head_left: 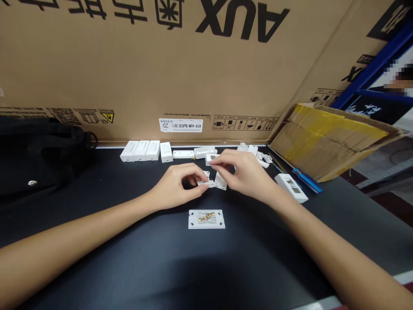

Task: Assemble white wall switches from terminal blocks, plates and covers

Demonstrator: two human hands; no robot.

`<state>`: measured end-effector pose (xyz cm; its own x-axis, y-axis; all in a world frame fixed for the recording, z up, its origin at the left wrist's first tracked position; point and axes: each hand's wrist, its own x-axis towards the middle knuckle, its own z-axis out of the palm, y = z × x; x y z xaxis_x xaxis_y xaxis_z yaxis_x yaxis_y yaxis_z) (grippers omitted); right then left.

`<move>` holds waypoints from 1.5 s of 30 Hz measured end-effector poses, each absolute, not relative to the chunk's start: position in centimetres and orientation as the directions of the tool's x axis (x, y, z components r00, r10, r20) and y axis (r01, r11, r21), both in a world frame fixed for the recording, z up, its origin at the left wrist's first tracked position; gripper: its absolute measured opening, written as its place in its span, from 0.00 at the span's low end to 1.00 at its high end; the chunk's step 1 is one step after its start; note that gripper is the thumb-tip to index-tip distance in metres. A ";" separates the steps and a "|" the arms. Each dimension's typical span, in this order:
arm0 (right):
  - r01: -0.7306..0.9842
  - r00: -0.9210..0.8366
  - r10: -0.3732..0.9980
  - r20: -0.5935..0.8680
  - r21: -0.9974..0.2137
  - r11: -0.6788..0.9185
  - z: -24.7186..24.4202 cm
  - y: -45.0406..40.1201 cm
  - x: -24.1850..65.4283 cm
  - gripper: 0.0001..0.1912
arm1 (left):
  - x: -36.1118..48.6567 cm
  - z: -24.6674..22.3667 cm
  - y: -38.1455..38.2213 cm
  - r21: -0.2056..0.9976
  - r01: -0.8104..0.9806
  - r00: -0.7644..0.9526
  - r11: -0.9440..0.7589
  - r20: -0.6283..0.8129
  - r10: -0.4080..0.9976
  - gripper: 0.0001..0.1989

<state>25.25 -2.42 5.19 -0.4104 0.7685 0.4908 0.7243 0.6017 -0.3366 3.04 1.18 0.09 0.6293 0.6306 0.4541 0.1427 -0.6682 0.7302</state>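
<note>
My left hand (180, 183) pinches a small white plastic part (206, 184) between thumb and index finger. To its right my right hand (238, 170) has its thumb and index finger close together above the white pieces; whatever may be between the tips is too small to make out. A flat white plate (220, 181) lies under the right fingers, near the held part. Closer to me, a white base plate (191, 224) with brass contacts (206, 217) rests on the dark table.
White switch housings (140, 150) and loose white parts (254, 150) line the back of the table (135, 258), before a large carton (129, 77). At right are a white frame (300, 196), a blue tool (308, 181) and an open box (322, 146). A black bag (41, 155) lies left.
</note>
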 end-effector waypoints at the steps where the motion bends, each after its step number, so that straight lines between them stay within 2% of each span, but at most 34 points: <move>1: 0.714 -0.413 0.772 0.482 -0.355 0.604 5.0 -2.7 25.2 0.07 | 3.0 0.1 1.2 0.732 0.141 0.629 -0.667 0.454 0.631 0.04; 5: 0.755 -0.323 0.809 0.491 -0.382 0.533 5.3 -3.2 27.1 0.05 | 3.0 0.0 1.1 0.740 0.117 0.612 -0.662 0.471 0.635 0.05; 7: 0.787 -0.205 0.810 0.550 -0.399 0.471 6.0 -3.0 28.9 0.05 | 3.0 -0.2 1.1 0.748 0.112 0.603 -0.654 0.472 0.643 0.07; 10: 0.804 0.067 0.793 0.605 -0.504 0.316 6.8 -2.8 31.2 0.05 | 3.0 -0.4 1.2 0.757 0.103 0.608 -0.645 0.466 0.643 0.09; 14: 0.779 0.187 0.768 0.612 -0.569 0.264 7.3 -3.0 32.3 0.06 | 3.0 -0.5 1.3 0.749 0.088 0.621 -0.656 0.474 0.624 0.08; 17: 0.767 0.125 0.821 0.557 -0.579 0.276 7.2 -3.4 31.4 0.05 | 3.0 -0.5 1.3 0.756 0.083 0.627 -0.649 0.467 0.623 0.09; 24: 0.669 -0.240 0.849 0.471 -0.553 0.496 5.9 -4.2 28.1 0.04 | 3.0 -0.4 1.3 0.797 0.058 0.654 -0.602 0.425 0.626 0.10; 30: 0.643 -0.509 0.748 0.427 -0.389 0.659 5.1 -4.8 26.2 0.07 | 3.0 -0.1 1.1 0.809 0.059 0.675 -0.585 0.399 0.620 0.11; 40: 0.633 -0.604 0.708 0.366 -0.320 0.705 4.3 -4.7 26.1 0.08 | 2.9 -0.2 1.2 0.782 0.118 0.699 -0.612 0.373 0.611 0.10; 45: 0.640 -0.631 0.704 0.325 -0.295 0.710 4.0 -4.6 26.1 0.09 | 2.9 -0.2 1.2 0.715 0.130 0.725 -0.687 0.404 0.558 0.09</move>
<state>26.10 -4.62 3.99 -0.6313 0.7042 0.3250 0.6399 0.7097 -0.2948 2.92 1.18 -0.25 0.7247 0.5580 0.4043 0.1295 -0.6865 0.7155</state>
